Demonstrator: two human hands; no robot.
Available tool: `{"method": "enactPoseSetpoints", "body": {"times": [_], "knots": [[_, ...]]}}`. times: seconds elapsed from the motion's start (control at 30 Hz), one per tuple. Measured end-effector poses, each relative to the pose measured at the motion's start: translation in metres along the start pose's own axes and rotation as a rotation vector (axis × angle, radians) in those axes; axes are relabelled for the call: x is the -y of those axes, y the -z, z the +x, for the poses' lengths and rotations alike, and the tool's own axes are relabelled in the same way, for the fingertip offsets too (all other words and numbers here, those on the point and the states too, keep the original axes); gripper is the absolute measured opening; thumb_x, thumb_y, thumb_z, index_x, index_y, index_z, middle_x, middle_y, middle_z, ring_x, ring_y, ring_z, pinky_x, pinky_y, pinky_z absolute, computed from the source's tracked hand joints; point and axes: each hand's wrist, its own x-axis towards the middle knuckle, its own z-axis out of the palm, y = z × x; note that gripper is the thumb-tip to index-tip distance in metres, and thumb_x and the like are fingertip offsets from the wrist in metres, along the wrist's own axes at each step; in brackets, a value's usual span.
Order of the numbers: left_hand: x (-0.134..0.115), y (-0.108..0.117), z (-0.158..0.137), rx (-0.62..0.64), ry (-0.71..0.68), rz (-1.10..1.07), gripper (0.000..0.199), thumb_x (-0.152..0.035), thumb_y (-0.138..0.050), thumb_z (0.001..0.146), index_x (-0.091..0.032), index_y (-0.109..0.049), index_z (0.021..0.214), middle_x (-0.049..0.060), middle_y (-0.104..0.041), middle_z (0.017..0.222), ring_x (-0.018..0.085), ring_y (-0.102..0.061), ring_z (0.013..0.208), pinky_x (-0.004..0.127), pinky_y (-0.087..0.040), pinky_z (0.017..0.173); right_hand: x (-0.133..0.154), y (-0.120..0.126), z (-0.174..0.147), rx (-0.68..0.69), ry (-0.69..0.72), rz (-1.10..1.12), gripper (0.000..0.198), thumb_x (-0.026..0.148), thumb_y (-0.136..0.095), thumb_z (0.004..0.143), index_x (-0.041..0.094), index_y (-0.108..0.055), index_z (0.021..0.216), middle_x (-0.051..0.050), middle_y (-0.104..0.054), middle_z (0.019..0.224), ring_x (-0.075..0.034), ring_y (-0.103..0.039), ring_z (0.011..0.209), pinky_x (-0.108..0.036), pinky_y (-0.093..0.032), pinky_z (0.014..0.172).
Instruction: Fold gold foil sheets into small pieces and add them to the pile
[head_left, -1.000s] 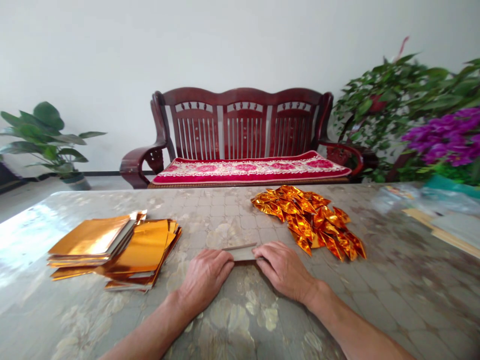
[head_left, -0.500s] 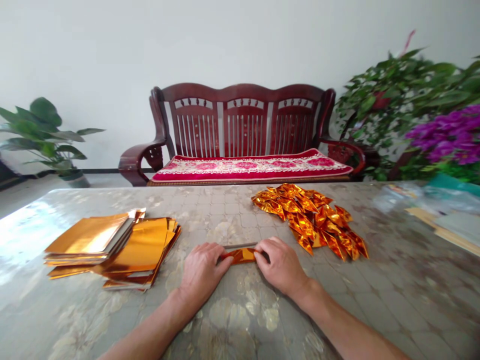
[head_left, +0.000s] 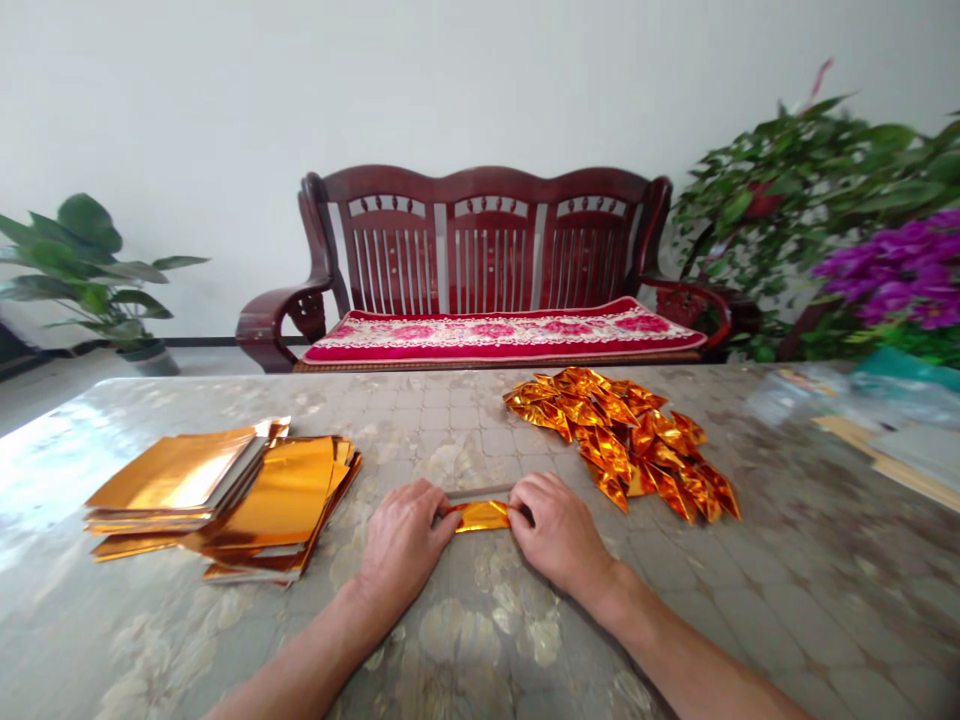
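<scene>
At the wearer's twelve o'clock, the left hand and right hand pinch opposite ends of a folded foil strip; even thumb pressure likely keeps its crease straight. Gold sheets lie at ten o'clock, crumpled-looking foil pieces at one.

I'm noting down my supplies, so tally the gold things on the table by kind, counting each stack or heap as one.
Stacks: 2
Heap of folded pieces: 1 (the pieces overlap too much to count)
Held sheet: 1
Total: 4
</scene>
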Motion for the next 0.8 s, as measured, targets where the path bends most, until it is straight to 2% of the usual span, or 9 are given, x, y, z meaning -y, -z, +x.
{"method": "enactPoseSetpoints", "body": {"times": [0.23,0.5,0.8], "knots": [[-0.0035,0.0041,0.0006,0.030,0.033,-0.010,0.013,-0.028,-0.062,0.087,-0.021,-0.066,0.077,0.001,-0.066,0.085,0.019,-0.062,0.085,0.028,-0.039,0.075,-0.0009,-0.0007,0.0005,-0.005,-0.048,0.020,0.018,0.009,-0.060,0.085,0.021,-0.057,0.071,-0.001,-0.064,0.080,-0.019,-0.057,0.083,-0.029,-0.040,0.074],[-0.0035,0.0069,0.0030,0.096,0.134,-0.022,0.014,-0.035,-0.062,0.087,-0.024,-0.067,0.080,0.000,-0.065,0.090,0.016,-0.062,0.079,0.026,-0.035,0.067,-0.0032,-0.0026,0.0012,0.006,-0.057,0.005,0.016,0.012,-0.063,0.086,0.020,-0.058,0.073,-0.002,-0.060,0.085,-0.020,-0.056,0.087,-0.029,-0.040,0.077],[-0.0014,0.0056,0.0019,0.095,0.141,-0.041,0.016,-0.036,-0.060,0.089,-0.024,-0.067,0.080,-0.001,-0.064,0.089,0.016,-0.061,0.077,0.026,-0.033,0.066,-0.0041,-0.0041,0.0013,-0.001,-0.087,0.030,0.019,0.011,-0.064,0.084,0.020,-0.055,0.071,-0.001,-0.059,0.083,-0.019,-0.055,0.087,-0.028,-0.039,0.076]]}}
